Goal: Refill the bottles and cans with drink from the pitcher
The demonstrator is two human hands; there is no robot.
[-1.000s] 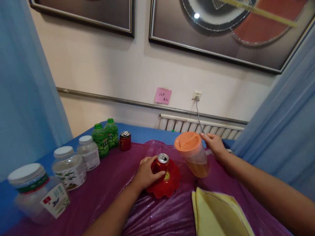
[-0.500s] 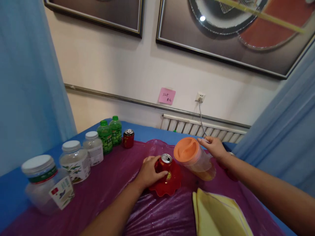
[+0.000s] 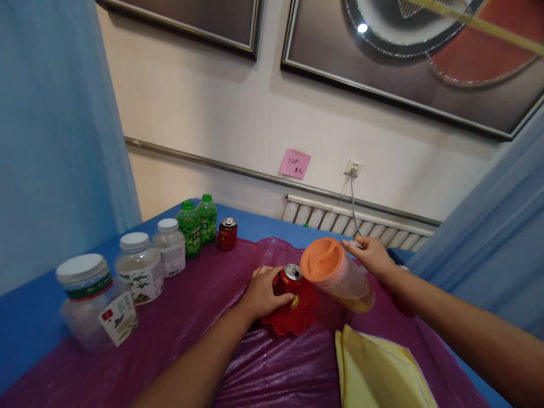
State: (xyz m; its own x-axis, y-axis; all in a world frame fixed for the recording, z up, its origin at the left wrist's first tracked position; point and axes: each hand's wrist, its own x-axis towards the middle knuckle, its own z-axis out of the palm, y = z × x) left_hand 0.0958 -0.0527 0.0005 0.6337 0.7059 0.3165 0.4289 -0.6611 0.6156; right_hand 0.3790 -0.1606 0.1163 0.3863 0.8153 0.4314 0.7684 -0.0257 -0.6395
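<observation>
My left hand (image 3: 262, 292) is wrapped round a red drink can (image 3: 289, 279) that stands in a red scalloped dish (image 3: 298, 316) on the purple plastic sheet (image 3: 191, 340). My right hand (image 3: 370, 255) grips the handle of a clear pitcher (image 3: 340, 279) with an orange lid. The pitcher holds amber liquid and is tipped steeply to the left, with its lid edge right beside the can's open top. No stream of liquid can be made out.
A folded yellow cloth (image 3: 378, 371) lies at the near right. Along the left stand three white-lidded clear jars (image 3: 96, 303), two green bottles (image 3: 198, 224) and another red can (image 3: 227, 233). Blue curtains hang on both sides; a radiator (image 3: 361, 224) runs behind the table.
The pitcher has gone from nearly upright to steeply tipped toward the can. My left hand has stayed on the can. The view has shifted slightly.
</observation>
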